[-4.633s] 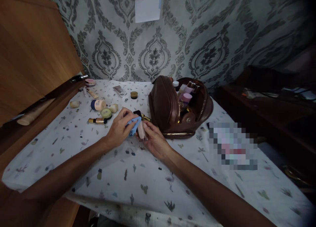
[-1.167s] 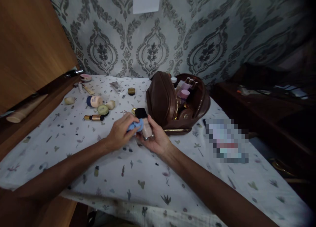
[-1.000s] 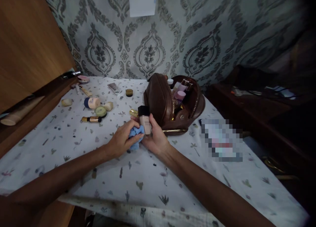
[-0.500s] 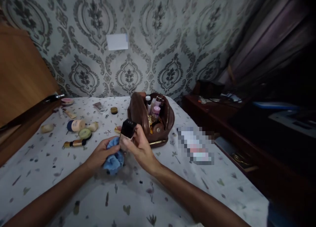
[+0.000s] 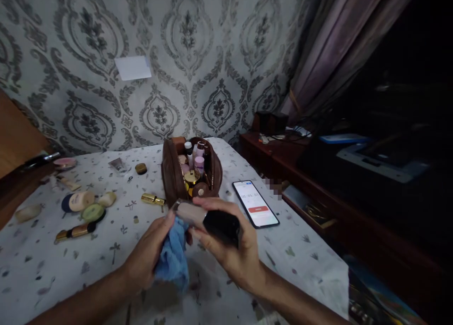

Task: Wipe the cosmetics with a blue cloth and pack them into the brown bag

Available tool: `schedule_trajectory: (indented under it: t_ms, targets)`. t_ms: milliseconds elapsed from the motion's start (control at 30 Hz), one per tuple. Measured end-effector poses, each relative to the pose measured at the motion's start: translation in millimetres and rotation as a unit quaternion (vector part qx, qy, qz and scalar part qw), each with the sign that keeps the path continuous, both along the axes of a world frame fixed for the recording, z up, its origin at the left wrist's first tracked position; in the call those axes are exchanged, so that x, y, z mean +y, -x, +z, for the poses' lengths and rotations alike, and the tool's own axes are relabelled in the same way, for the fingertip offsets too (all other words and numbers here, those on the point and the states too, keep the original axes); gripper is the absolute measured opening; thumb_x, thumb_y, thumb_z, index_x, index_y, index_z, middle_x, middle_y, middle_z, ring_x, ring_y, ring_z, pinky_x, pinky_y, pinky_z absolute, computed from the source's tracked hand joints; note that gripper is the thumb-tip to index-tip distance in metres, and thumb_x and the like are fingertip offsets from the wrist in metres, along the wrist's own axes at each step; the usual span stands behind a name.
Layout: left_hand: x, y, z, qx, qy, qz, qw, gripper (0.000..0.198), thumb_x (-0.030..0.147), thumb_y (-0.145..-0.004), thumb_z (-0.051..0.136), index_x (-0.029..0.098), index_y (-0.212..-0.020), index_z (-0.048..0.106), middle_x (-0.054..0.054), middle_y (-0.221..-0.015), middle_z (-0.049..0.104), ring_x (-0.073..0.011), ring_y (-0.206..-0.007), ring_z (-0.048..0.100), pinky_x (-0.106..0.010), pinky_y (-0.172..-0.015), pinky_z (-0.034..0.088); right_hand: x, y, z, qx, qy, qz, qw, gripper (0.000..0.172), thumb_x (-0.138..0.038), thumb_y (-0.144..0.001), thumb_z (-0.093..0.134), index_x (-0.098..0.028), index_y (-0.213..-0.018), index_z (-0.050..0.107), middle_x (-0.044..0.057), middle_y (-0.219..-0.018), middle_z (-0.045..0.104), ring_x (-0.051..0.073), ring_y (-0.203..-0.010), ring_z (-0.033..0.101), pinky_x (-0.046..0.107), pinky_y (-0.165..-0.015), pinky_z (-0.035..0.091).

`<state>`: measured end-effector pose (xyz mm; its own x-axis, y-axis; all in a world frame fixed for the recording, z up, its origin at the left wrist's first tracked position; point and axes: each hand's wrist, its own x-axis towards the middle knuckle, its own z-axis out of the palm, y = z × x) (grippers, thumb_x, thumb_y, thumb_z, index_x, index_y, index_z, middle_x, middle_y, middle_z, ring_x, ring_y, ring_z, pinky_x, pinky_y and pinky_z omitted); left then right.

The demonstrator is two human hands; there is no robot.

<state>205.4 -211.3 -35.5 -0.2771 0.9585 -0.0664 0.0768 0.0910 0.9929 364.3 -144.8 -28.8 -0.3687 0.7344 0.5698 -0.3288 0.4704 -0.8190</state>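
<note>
My right hand (image 5: 235,249) grips a foundation bottle (image 5: 194,216) by its black cap end, the bottle lying on its side with the beige end pointing left. A blue cloth (image 5: 174,256) is bunched in my left hand (image 5: 150,249), whose fingers press it against the bottle's beige end. Just behind my hands stands an open brown makeup bag (image 5: 173,169), with several bottles and jars inside. A gold lipstick tube (image 5: 153,199) lies on the tablecloth left of the bag.
A phone (image 5: 255,204) with a lit timer lies right of the bag. At left are a cream bottle (image 5: 79,201), a green round compact (image 5: 93,212), a gold-and-black tube (image 5: 75,231) and a small jar (image 5: 140,168). A dark red desk (image 5: 283,157) with an open drawer borders the right side.
The foundation bottle has gone from upright to lying sideways, its cap now toward the right. Both hands are nearer the camera, and the view has turned right.
</note>
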Motion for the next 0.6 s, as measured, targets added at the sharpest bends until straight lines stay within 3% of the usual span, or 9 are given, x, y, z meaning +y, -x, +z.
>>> schedule_trajectory:
  t_ms: [67, 100, 133, 200, 267, 333, 433, 600]
  targets:
    - [5.8, 0.3, 12.6, 0.097, -0.013, -0.063, 0.993, 0.052, 0.059, -0.095, 0.043, 0.016, -0.091, 0.074, -0.006, -0.071, 0.068, -0.0171, -0.064, 0.063, -0.025, -0.055, 0.051, 11.0, -7.3, 10.0, 0.007, 0.034, -0.053, 0.998, 0.034, -0.016, -0.074, 0.081, -0.029, -0.103, 0.069, 0.004, -0.110, 0.072, 0.023, -0.106, 0.066, 0.038, -0.096, 0.051]
    - [10.3, 4.5, 20.1, 0.200, -0.052, -0.089, 0.974, 0.045, 0.052, -0.097, 0.043, 0.019, -0.102, 0.073, -0.006, -0.076, 0.068, -0.0166, -0.067, 0.063, -0.024, -0.057, 0.051, 18.4, -10.3, 14.7, 0.009, 0.053, -0.072, 0.996, 0.033, -0.017, -0.072, 0.082, -0.028, -0.100, 0.070, 0.004, -0.108, 0.072, 0.023, -0.104, 0.066, 0.037, -0.094, 0.052]
    - [15.6, 10.9, 27.2, 0.324, -0.109, -0.093, 0.935, 0.039, 0.046, -0.099, 0.043, 0.021, -0.110, 0.071, -0.006, -0.083, 0.068, -0.0165, -0.071, 0.063, -0.024, -0.059, 0.050, 26.8, -12.6, 18.8, 0.014, 0.074, -0.084, 0.994, 0.031, -0.018, -0.071, 0.083, -0.027, -0.098, 0.070, 0.004, -0.106, 0.072, 0.023, -0.101, 0.065, 0.037, -0.092, 0.052]
    - [27.0, 27.2, 37.4, 0.558, -0.202, -0.058, 0.803, 0.036, 0.037, -0.099, 0.043, 0.022, -0.119, 0.068, -0.008, -0.090, 0.065, -0.0173, -0.074, 0.062, -0.022, -0.052, 0.044, 45.1, -15.3, 24.6, 0.033, 0.116, -0.076, 0.990, 0.030, -0.020, -0.069, 0.084, -0.025, -0.095, 0.069, 0.003, -0.102, 0.071, 0.021, -0.095, 0.066, 0.035, -0.086, 0.054]
    - [35.6, 43.5, 40.0, 0.702, -0.239, -0.033, 0.670, 0.036, 0.032, -0.099, 0.042, 0.020, -0.124, 0.065, -0.010, -0.090, 0.062, -0.0180, -0.072, 0.060, -0.022, -0.042, 0.033, 63.1, -14.8, 28.8, 0.049, 0.146, -0.051, 0.987, 0.030, -0.024, -0.070, 0.083, -0.024, -0.096, 0.068, 0.002, -0.097, 0.070, 0.019, -0.086, 0.065, 0.032, -0.077, 0.055]
    - [38.5, 55.5, 36.7, 0.772, -0.249, -0.033, 0.584, 0.038, 0.029, -0.100, 0.040, 0.018, -0.131, 0.060, -0.009, -0.087, 0.060, -0.0179, -0.069, 0.059, -0.023, -0.039, 0.028, 79.4, -10.8, 34.2, 0.053, 0.150, -0.034, 0.987, 0.030, -0.024, -0.070, 0.082, -0.022, -0.097, 0.068, 0.001, -0.092, 0.069, 0.018, -0.082, 0.064, 0.030, -0.072, 0.055]
    - [35.1, 63.8, 29.5, 0.805, -0.254, -0.041, 0.534, 0.041, 0.024, -0.099, 0.043, 0.016, -0.138, 0.053, -0.008, -0.082, 0.059, -0.0175, -0.068, 0.058, -0.024, -0.041, 0.030, 101.8, 2.4, 46.8, 0.029, 0.109, -0.011, 0.994, 0.027, -0.019, -0.066, 0.082, -0.020, -0.089, 0.068, -0.001, -0.085, 0.067, 0.017, -0.083, 0.063, 0.028, -0.073, 0.055]
    - [32.0, 65.8, 24.4, 0.792, -0.269, -0.033, 0.548, 0.045, 0.020, -0.097, 0.049, 0.019, -0.141, 0.049, -0.005, -0.080, 0.060, -0.0158, -0.068, 0.059, -0.022, -0.046, 0.034, 139.0, 41.6, 59.1, -0.072, 0.063, 0.102, 0.990, 0.024, -0.012, -0.061, 0.077, -0.018, -0.083, 0.067, -0.005, -0.073, 0.064, 0.014, -0.071, 0.062, 0.025, -0.066, 0.054]
